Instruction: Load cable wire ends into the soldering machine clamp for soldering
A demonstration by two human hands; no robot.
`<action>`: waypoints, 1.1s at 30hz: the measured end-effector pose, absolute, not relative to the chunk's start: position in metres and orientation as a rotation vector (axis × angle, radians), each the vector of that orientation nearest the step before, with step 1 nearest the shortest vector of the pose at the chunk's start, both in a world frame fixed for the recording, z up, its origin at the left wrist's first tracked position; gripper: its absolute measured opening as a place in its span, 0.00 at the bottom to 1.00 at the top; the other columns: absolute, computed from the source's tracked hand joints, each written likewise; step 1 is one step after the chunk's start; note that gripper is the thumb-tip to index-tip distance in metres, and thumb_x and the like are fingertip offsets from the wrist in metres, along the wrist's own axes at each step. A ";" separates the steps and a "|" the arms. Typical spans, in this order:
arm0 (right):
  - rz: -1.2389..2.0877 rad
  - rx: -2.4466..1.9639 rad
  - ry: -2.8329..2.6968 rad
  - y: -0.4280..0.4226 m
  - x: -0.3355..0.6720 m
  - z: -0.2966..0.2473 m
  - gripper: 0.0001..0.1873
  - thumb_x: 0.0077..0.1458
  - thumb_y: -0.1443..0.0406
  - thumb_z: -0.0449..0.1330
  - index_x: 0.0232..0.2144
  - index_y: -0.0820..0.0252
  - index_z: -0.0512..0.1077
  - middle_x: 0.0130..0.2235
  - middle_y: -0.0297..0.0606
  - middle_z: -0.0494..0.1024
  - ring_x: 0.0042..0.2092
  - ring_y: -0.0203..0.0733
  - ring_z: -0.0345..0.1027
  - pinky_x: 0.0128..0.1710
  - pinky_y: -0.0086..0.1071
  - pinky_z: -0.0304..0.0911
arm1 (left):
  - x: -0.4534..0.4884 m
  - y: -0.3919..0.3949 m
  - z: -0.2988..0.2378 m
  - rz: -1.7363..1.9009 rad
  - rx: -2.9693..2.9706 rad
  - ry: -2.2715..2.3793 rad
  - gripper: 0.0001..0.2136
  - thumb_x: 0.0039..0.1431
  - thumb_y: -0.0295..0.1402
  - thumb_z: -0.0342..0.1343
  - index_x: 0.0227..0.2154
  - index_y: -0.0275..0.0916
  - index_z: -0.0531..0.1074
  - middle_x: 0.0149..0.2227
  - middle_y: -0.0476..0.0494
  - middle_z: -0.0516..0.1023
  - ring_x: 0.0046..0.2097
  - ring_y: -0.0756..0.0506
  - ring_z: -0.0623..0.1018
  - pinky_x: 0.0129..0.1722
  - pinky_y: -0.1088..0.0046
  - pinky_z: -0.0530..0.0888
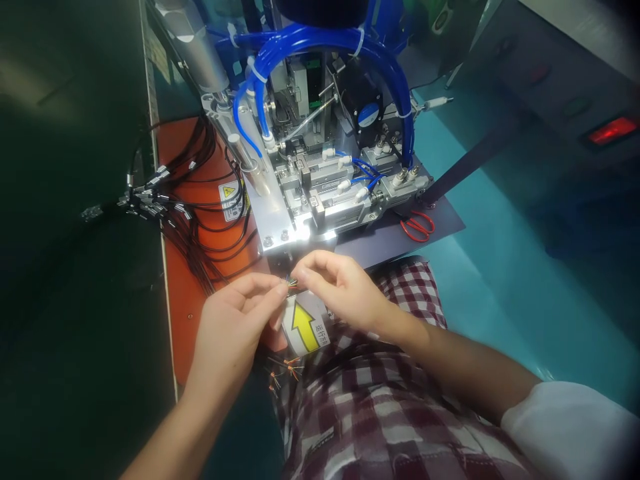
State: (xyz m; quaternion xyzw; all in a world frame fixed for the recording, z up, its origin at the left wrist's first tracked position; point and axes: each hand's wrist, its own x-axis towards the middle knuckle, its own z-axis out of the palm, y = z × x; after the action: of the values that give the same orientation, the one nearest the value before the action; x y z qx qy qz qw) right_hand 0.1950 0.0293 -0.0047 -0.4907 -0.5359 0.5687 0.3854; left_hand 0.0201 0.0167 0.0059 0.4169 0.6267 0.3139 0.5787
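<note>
My left hand (235, 327) and my right hand (340, 287) meet just in front of a metal machine (320, 193). Both pinch the end of a thin cable with small coloured wire ends (291, 283) between their fingertips. The fingers of both hands are closed on it. Below the hands lies a white label with a yellow arrow (305, 325). More cable ends with orange tips (286, 373) hang near my lap, which is covered by checked cloth (380, 393).
A bundle of black cables with metal plugs (175, 200) lies on the orange mat (183, 293) at the left. Blue air hoses (320, 47) loop over the machine. Red-handled scissors (417, 225) rest at its right. A grey box with a red light (611, 130) stands far right.
</note>
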 end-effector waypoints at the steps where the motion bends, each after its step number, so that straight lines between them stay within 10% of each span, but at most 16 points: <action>1: 1.425 -1.266 -1.390 0.029 0.195 -0.004 0.06 0.59 0.63 0.60 0.32 0.61 0.73 0.30 0.33 0.76 0.27 0.32 0.64 0.26 0.27 0.59 | 0.020 0.017 0.006 0.734 0.975 1.466 0.13 0.54 0.44 0.66 0.29 0.39 0.75 0.16 0.54 0.68 0.17 0.51 0.70 0.18 0.77 0.68; 33: 1.211 -1.385 -1.521 0.029 0.189 -0.004 0.07 0.57 0.69 0.57 0.27 0.60 0.69 0.29 0.32 0.75 0.31 0.35 0.67 0.30 0.28 0.60 | 0.028 0.018 0.007 0.698 1.103 1.536 0.13 0.53 0.44 0.64 0.31 0.39 0.75 0.17 0.54 0.69 0.18 0.53 0.69 0.15 0.82 0.63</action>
State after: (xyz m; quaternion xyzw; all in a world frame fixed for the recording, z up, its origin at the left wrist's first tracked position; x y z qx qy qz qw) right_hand 0.1892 0.0292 -0.0041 -0.5395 -0.5924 0.4715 0.3684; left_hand 0.0283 0.0181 0.0072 0.4627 0.6445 0.2929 0.5336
